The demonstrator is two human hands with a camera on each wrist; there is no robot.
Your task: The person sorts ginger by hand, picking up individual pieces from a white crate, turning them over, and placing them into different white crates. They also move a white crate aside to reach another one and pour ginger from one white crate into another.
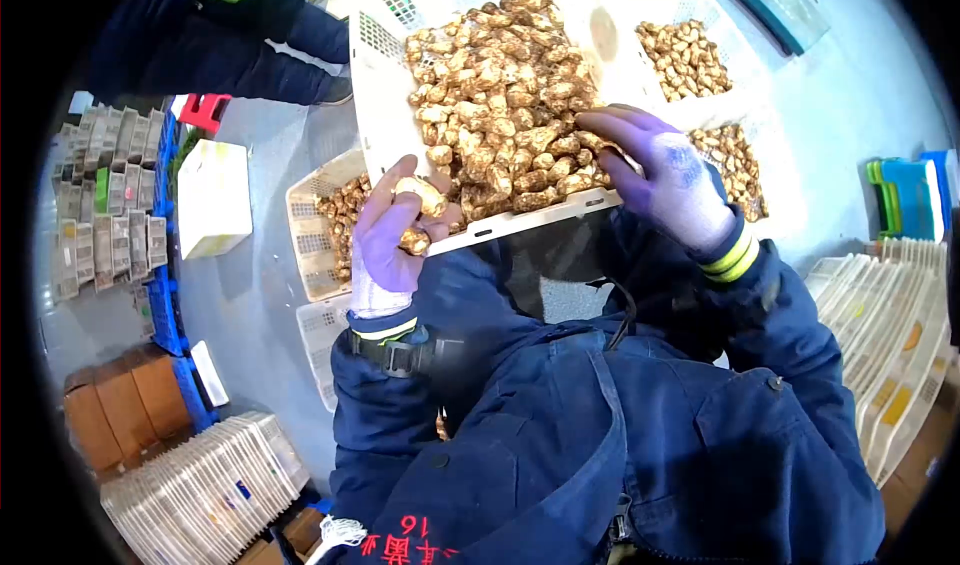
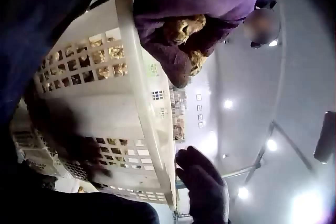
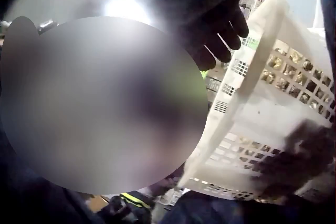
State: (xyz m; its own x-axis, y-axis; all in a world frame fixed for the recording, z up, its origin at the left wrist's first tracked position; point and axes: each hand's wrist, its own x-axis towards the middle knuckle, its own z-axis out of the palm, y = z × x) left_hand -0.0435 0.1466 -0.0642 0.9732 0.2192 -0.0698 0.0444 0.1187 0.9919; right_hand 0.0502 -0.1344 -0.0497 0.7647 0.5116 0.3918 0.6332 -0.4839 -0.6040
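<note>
The left hand [image 1: 388, 240], in a purple and white glove, holds brown-and-cream mushroom-like pieces [image 1: 422, 197] at the basket's near left corner. In the left wrist view the curled fingers of this hand [image 2: 184, 29] surround two pieces [image 2: 185, 28]. A large white basket [image 1: 545, 213] bears a heap of such pieces [image 1: 500, 115]. Over the heap's right side is the gloved right hand [image 1: 665, 175], its fingers spread and near a few pieces; contact is unclear. The right wrist view shows separated fingers of this hand [image 3: 218, 32] above the basket rim [image 3: 231, 82].
Smaller baskets of pieces stand at the right [image 1: 685, 60] and left [image 1: 300, 225]. A white box [image 1: 215, 197] is on the floor at left. Stacked white trays [image 1: 210, 485] lie lower left, others [image 1: 880, 335] at right. Another person's legs [image 1: 230, 55] are upper left.
</note>
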